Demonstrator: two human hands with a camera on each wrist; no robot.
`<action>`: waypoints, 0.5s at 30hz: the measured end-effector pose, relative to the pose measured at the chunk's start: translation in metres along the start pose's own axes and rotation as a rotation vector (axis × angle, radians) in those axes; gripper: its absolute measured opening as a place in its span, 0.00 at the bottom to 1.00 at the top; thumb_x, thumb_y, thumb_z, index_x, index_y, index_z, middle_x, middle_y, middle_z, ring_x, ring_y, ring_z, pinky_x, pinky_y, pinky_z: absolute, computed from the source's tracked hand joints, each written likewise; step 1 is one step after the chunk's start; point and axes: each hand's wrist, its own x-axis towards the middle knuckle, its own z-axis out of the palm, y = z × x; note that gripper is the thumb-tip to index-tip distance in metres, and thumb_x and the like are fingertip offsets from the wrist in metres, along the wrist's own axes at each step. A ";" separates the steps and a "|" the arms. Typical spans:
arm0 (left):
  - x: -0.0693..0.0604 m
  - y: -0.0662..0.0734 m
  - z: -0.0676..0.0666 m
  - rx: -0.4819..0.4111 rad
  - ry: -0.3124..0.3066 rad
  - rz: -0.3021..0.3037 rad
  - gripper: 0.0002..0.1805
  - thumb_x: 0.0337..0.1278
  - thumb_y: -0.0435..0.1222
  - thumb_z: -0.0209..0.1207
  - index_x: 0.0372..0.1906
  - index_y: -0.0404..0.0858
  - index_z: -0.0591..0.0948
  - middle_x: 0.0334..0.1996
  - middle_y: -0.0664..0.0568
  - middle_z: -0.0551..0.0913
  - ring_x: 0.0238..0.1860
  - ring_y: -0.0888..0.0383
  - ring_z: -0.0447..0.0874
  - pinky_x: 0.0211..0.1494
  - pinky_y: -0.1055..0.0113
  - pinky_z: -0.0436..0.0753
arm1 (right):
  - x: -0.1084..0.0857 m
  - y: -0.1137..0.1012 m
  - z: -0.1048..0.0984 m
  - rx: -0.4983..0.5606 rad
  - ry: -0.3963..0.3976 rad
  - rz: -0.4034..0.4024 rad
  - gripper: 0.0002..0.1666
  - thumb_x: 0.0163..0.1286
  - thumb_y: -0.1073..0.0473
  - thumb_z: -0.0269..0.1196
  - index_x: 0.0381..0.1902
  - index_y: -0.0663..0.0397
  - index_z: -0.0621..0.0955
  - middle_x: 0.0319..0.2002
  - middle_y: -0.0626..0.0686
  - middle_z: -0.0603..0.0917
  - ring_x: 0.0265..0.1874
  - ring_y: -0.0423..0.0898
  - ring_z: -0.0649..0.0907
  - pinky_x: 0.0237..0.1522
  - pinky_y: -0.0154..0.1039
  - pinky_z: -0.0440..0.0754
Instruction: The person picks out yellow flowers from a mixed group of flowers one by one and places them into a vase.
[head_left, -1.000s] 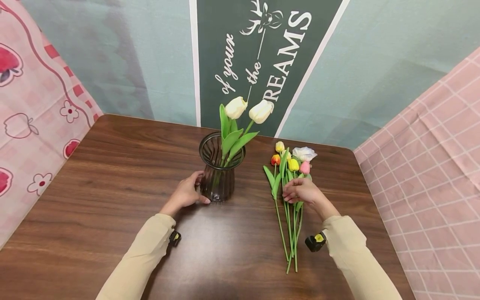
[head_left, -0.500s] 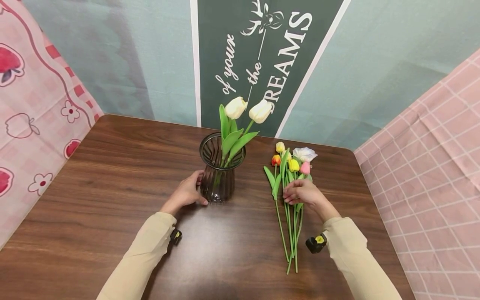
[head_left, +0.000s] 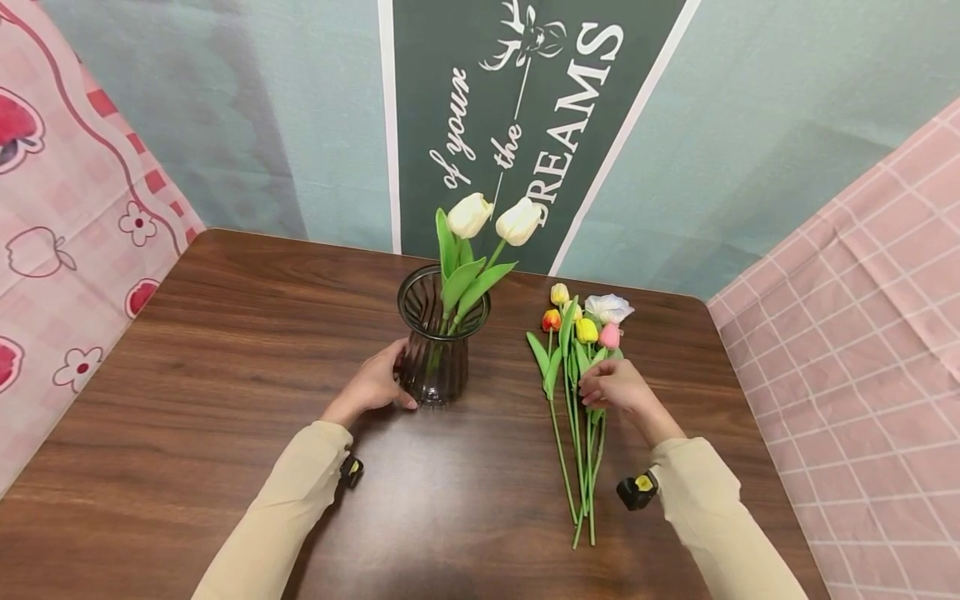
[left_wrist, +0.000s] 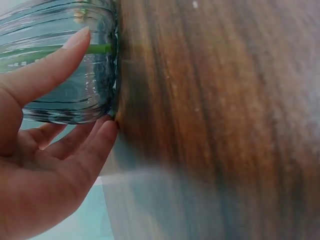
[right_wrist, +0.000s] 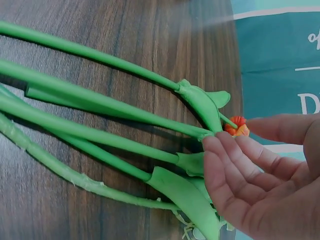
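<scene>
My left hand (head_left: 375,382) holds the lower left side of a dark, ribbed glass vase (head_left: 437,379). In the left wrist view the thumb (left_wrist: 60,62) lies across the glass, with the fingers on its other side. Two white tulips (head_left: 519,222) with green leaves stand in the vase, leaning right. Over a bunch of loose artificial flowers hovers my right hand (head_left: 618,390), fingers loosely bent by the leaves and stems (right_wrist: 110,105); no stem shows clearly in its grasp. The bunch includes an orange-red tulip (head_left: 551,320), a yellow tulip (head_left: 587,331), a pink tulip (head_left: 610,336) and a pale ruffled flower (head_left: 609,308).
Everything stands on a dark wood-grain table (head_left: 225,333). A blue-green cloth with a lettered dark panel (head_left: 517,125) hangs behind it. Pink patterned cloth (head_left: 67,250) borders the left side, and pink checked cloth (head_left: 862,333) the right.
My right hand has shifted slightly right over the bunch. The left hand and vase stay nearly where they were.
</scene>
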 end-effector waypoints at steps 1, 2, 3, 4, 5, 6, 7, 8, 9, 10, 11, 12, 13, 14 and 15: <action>0.000 0.000 0.000 -0.002 0.004 0.000 0.54 0.16 0.25 0.74 0.64 0.33 0.62 0.48 0.36 0.77 0.51 0.43 0.74 0.58 0.50 0.67 | -0.001 0.000 -0.001 -0.012 0.008 0.006 0.12 0.62 0.71 0.53 0.39 0.81 0.74 0.22 0.56 0.81 0.21 0.46 0.82 0.30 0.44 0.83; 0.000 0.000 0.001 -0.006 0.008 0.000 0.54 0.16 0.25 0.74 0.63 0.33 0.63 0.48 0.36 0.77 0.51 0.43 0.74 0.58 0.50 0.68 | -0.001 0.000 -0.003 -0.022 0.015 0.010 0.12 0.63 0.71 0.53 0.38 0.81 0.74 0.22 0.56 0.81 0.22 0.46 0.82 0.30 0.44 0.83; -0.001 0.000 0.001 -0.015 0.011 -0.002 0.54 0.16 0.25 0.74 0.63 0.33 0.63 0.48 0.37 0.77 0.50 0.43 0.74 0.57 0.51 0.69 | -0.002 0.000 -0.004 -0.027 0.021 0.015 0.11 0.62 0.71 0.53 0.38 0.80 0.74 0.22 0.56 0.81 0.22 0.46 0.82 0.30 0.44 0.83; -0.001 0.000 0.002 -0.024 0.013 -0.005 0.53 0.16 0.25 0.74 0.63 0.33 0.63 0.48 0.37 0.77 0.50 0.43 0.74 0.57 0.51 0.70 | -0.003 -0.001 -0.005 -0.033 0.024 0.021 0.11 0.62 0.71 0.53 0.37 0.80 0.74 0.22 0.57 0.81 0.22 0.46 0.82 0.29 0.44 0.83; -0.001 0.000 0.002 -0.035 0.016 -0.009 0.53 0.17 0.25 0.74 0.63 0.33 0.63 0.48 0.37 0.77 0.50 0.44 0.75 0.56 0.52 0.71 | -0.003 -0.001 -0.006 -0.036 0.026 0.029 0.10 0.61 0.72 0.53 0.36 0.80 0.74 0.21 0.57 0.81 0.22 0.46 0.82 0.29 0.45 0.83; -0.002 0.000 0.002 -0.046 0.017 -0.015 0.52 0.17 0.25 0.74 0.62 0.33 0.64 0.48 0.37 0.77 0.49 0.44 0.75 0.55 0.53 0.72 | -0.003 -0.001 -0.007 -0.034 0.025 0.036 0.10 0.60 0.72 0.53 0.36 0.80 0.74 0.21 0.57 0.81 0.22 0.46 0.82 0.29 0.45 0.83; -0.002 0.000 0.003 -0.055 0.018 -0.021 0.52 0.17 0.24 0.74 0.62 0.33 0.64 0.48 0.37 0.77 0.49 0.44 0.75 0.54 0.54 0.72 | -0.004 -0.001 -0.008 -0.034 0.025 0.042 0.09 0.59 0.73 0.53 0.35 0.79 0.74 0.21 0.57 0.81 0.21 0.46 0.82 0.29 0.45 0.83; -0.002 0.000 0.003 -0.062 0.020 -0.027 0.52 0.17 0.24 0.74 0.62 0.33 0.64 0.48 0.37 0.77 0.49 0.44 0.75 0.53 0.54 0.73 | -0.004 -0.001 -0.008 -0.032 0.024 0.050 0.08 0.59 0.74 0.53 0.34 0.79 0.74 0.21 0.58 0.80 0.21 0.46 0.81 0.28 0.46 0.83; -0.002 0.000 0.003 -0.068 0.022 -0.034 0.52 0.17 0.24 0.74 0.62 0.33 0.64 0.48 0.37 0.77 0.48 0.45 0.75 0.53 0.55 0.74 | -0.004 -0.001 -0.009 -0.033 0.027 0.059 0.06 0.58 0.74 0.54 0.32 0.78 0.74 0.20 0.58 0.80 0.20 0.46 0.81 0.28 0.46 0.83; -0.003 0.000 0.003 -0.068 0.026 -0.035 0.52 0.17 0.24 0.74 0.62 0.32 0.64 0.48 0.37 0.76 0.48 0.44 0.75 0.52 0.55 0.74 | -0.003 0.000 -0.009 -0.038 0.030 0.068 0.05 0.57 0.75 0.54 0.31 0.77 0.74 0.20 0.58 0.80 0.19 0.46 0.81 0.27 0.46 0.83; -0.003 0.000 0.003 -0.070 0.029 -0.040 0.52 0.17 0.24 0.74 0.62 0.32 0.64 0.48 0.37 0.76 0.48 0.45 0.75 0.52 0.56 0.75 | -0.003 0.000 -0.009 -0.047 0.032 0.073 0.04 0.57 0.75 0.54 0.29 0.76 0.74 0.20 0.58 0.79 0.19 0.46 0.80 0.26 0.46 0.82; -0.003 0.000 0.003 -0.072 0.031 -0.043 0.52 0.17 0.24 0.74 0.61 0.32 0.64 0.48 0.37 0.76 0.48 0.45 0.75 0.52 0.56 0.75 | -0.003 0.000 -0.009 -0.063 0.038 0.080 0.03 0.56 0.74 0.54 0.28 0.74 0.74 0.20 0.57 0.79 0.18 0.46 0.80 0.26 0.45 0.82; -0.003 0.000 0.004 -0.074 0.034 -0.046 0.52 0.16 0.24 0.74 0.61 0.32 0.64 0.48 0.37 0.76 0.48 0.45 0.75 0.52 0.56 0.75 | -0.003 0.001 -0.009 -0.076 0.044 0.088 0.02 0.55 0.75 0.55 0.27 0.73 0.74 0.21 0.57 0.79 0.18 0.46 0.80 0.25 0.45 0.82; -0.003 0.000 0.004 -0.075 0.037 -0.048 0.52 0.16 0.24 0.74 0.61 0.32 0.64 0.48 0.37 0.76 0.49 0.45 0.75 0.52 0.56 0.75 | -0.003 0.002 -0.009 -0.092 0.052 0.096 0.01 0.54 0.74 0.55 0.26 0.72 0.74 0.21 0.57 0.79 0.17 0.46 0.80 0.24 0.44 0.82; -0.003 0.000 0.004 -0.076 0.039 -0.050 0.52 0.16 0.24 0.74 0.61 0.32 0.64 0.48 0.37 0.76 0.49 0.45 0.75 0.52 0.57 0.75 | -0.002 0.002 -0.008 -0.107 0.060 0.102 0.01 0.54 0.74 0.55 0.26 0.71 0.74 0.21 0.57 0.79 0.17 0.46 0.80 0.23 0.44 0.82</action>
